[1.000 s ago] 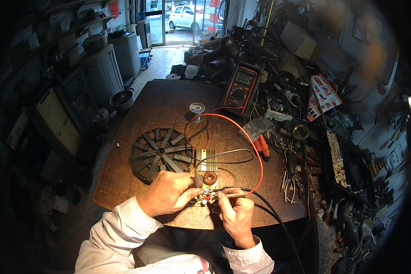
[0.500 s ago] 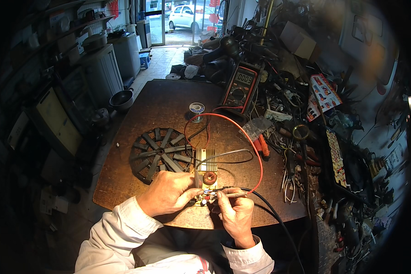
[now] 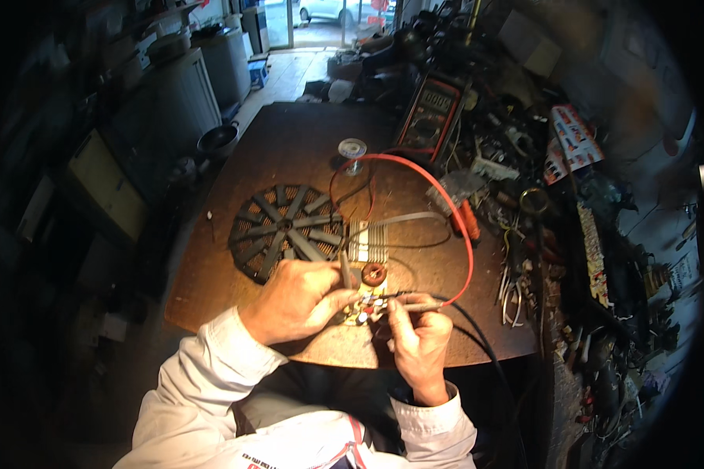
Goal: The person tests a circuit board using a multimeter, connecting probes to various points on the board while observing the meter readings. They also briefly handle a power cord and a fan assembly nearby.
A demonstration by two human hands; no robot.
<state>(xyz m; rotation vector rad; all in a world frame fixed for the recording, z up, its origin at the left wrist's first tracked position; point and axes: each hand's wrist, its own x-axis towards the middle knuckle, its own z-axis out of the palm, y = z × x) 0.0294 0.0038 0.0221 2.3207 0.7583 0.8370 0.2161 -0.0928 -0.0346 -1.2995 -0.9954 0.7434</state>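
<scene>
A small circuit board (image 3: 355, 314) with a finned heatsink (image 3: 369, 242) and a copper-wound ring coil (image 3: 374, 273) lies near the table's front edge. My left hand (image 3: 293, 301) is closed over the board's left side, gripping a greyish test probe (image 3: 346, 270) whose dark lead loops above the heatsink. From the right, my right hand (image 3: 421, 336) pinches another test probe (image 3: 418, 307), joined to a red lead (image 3: 467, 227). Both probes point down among the board's parts; fingers hide where their tips touch. A multimeter (image 3: 430, 117) with a lit display stands at the back right.
A black induction coil disc (image 3: 285, 227) lies left of the board. Behind it stands a solder spool (image 3: 353, 148). Red-handled pliers (image 3: 468, 220), loose wires (image 3: 511, 301) and heaped parts crowd the right side. A black cable (image 3: 477, 332) runs over the front edge.
The view has tilted down, so the table and hands sit higher and slightly further right in the picture. Both hands keep their grips and places over the board.
</scene>
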